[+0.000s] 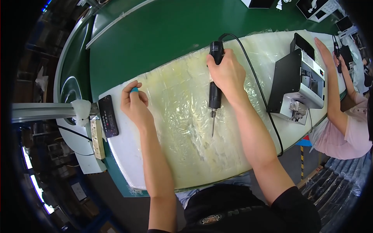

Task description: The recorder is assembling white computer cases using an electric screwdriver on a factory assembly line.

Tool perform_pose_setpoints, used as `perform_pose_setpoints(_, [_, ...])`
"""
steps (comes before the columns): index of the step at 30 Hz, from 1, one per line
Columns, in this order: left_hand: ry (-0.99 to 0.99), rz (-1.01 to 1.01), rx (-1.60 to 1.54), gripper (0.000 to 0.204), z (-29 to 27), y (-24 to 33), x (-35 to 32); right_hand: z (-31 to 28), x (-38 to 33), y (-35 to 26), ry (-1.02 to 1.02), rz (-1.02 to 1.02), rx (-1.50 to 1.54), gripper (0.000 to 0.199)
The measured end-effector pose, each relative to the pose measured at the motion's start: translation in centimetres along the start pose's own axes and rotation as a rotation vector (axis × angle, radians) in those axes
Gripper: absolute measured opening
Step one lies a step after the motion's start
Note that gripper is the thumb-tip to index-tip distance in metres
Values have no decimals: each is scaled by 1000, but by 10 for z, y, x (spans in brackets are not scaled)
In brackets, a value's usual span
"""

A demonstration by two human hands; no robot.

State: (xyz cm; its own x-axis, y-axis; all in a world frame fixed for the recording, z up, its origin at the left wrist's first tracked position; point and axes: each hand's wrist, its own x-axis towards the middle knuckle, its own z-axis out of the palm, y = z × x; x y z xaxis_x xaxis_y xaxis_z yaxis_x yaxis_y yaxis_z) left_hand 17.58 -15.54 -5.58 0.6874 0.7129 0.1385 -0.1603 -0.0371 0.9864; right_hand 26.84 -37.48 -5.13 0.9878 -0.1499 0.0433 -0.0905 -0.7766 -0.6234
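Observation:
My right hand (229, 73) is wrapped round the black body of an electric screwdriver (215, 95). Its thin bit points back toward me, over the work surface, and a black cable loops from its far end. Whether the tool rests on the surface or hangs just above it, I cannot tell. To the left, my left hand (136, 105) is closed with curled fingers over the covered surface. Something small and blue (134, 89) shows at its thumb tip; whether it is held or worn I cannot make out. Nearest to that hand lies a dark phone (108, 116).
A clear, wrinkled plastic sheet over a pale pad (175, 128) covers the green table (155, 39). A black-and-white machine (297, 83) stands at right. A power strip (97, 139) and metal rail (42, 112) are at left. A co-worker's arm (332, 81) reaches in beyond the machine.

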Motion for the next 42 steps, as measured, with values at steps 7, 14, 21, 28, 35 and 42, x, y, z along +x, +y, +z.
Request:
perform_pose_setpoints(7, [-134, -128, 176, 27, 5, -10, 3, 8, -9, -9, 80, 4, 31, 60])
perform_pose_setpoints(14, [-184, -138, 293, 25, 8, -16, 3, 15, -9, -6, 122, -2, 63, 57])
perform_pose_setpoints(21, [-163, -190, 294, 26, 7, -9, 6, 22, -12, -7, 156, 0, 106, 54])
perform_pose_setpoints(28, [-175, -238, 300, 26, 8, -2, 7, 22, -9, -3, 128, 37, 143, 57])
perform_pose_setpoints(35, [-181, -237, 307, 27, 8, -8, 2, 18, -10, -4, 46, 88, 200, 59])
perform_pose_setpoints(42, [-178, -162, 343, 27, 9, -12, -1, 14, -12, -7, 18, 3, 101, 71])
